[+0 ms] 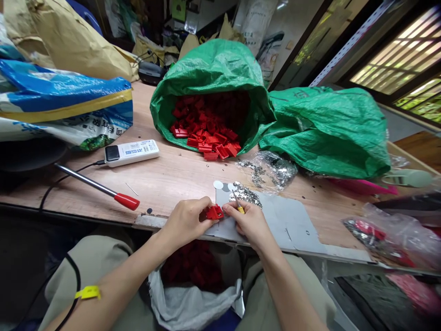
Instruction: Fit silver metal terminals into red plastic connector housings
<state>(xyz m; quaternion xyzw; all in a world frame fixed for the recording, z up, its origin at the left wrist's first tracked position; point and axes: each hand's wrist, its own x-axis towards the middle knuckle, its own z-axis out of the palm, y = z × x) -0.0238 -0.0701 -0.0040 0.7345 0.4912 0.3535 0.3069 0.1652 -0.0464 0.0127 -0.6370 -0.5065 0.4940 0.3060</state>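
Left fingers [204, 203]: pinching a small red plastic block [214, 212]
Right fingers [233, 211]: pinching a yellow-handled metal tool [240, 209]
Block: below frame centre, at the left fingertips, just beside the right ones

The red piece [215, 212] looks glossy plastic, the bits [250, 197] shiny metal, the green sacks [213, 64] crinkled plastic, the bench [179, 179] smooth wood.

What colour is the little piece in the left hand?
Red; the head view shows the little piece in the left hand.
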